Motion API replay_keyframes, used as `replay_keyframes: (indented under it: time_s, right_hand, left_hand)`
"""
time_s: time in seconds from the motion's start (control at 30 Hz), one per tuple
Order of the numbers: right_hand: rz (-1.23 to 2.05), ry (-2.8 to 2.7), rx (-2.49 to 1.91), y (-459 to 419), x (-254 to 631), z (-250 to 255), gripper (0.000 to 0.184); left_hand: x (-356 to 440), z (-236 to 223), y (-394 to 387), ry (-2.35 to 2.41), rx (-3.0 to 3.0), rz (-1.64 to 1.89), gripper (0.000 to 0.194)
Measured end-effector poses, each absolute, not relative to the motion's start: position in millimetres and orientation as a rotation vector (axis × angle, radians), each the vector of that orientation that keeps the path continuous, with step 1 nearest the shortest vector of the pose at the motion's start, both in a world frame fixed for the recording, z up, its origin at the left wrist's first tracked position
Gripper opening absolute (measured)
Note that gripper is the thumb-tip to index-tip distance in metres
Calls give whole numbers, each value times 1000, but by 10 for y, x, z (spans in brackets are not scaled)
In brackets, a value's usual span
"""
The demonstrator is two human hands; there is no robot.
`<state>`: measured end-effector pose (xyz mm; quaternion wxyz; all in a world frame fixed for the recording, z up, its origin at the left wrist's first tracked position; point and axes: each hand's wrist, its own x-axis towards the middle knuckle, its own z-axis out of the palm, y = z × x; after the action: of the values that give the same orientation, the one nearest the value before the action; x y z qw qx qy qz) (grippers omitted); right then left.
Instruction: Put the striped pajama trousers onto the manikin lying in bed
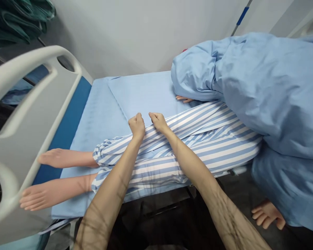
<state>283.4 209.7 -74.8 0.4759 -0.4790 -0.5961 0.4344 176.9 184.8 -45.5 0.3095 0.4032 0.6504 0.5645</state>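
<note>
My left hand [137,125] is closed in a fist over the far leg of a mannequin, near the edge of its trousers. Close by on the right, my right hand [158,121] is also a fist, above the same leg, with a small gap between the two. No cloth or tool shows in either fist. Below them lie the blue-and-white striped trousers [156,170], covering the mannequin's legs. Its bare feet [43,192] point left. A light-blue quilt [276,93] is bunched over its upper body and hangs over the near side.
The bed has a light-blue sheet [143,92] and a white-and-blue footboard [54,100] on the left. A mannequin hand [268,213] hangs from under the quilt at the lower right. Dark green cloth [18,21] is at the upper left. A grey wall [135,38] stands behind.
</note>
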Motion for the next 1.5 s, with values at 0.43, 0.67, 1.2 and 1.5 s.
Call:
replay_keyframes:
  time_s: [0.43, 0.67, 1.2, 1.5]
  right_hand:
    - [1465, -786, -983, 2177, 2921, -641, 56]
    - [1333, -843, -1030, 2166, 2875, -685, 51]
    - [826, -1550, -1177, 2222, 3227, -234, 52]
    - [1020, -1412, -1211, 2298, 3373, -675, 51]
  left_hand:
    - [2223, -729, 2005, 1911, 1422, 1205, 44]
    - [2219, -688, 1986, 2016, 1468, 1101, 44]
    - [2166, -696, 1936, 1937, 1511, 1127, 51]
    - [2173, -713, 1906, 1901, 1540, 1165, 51]
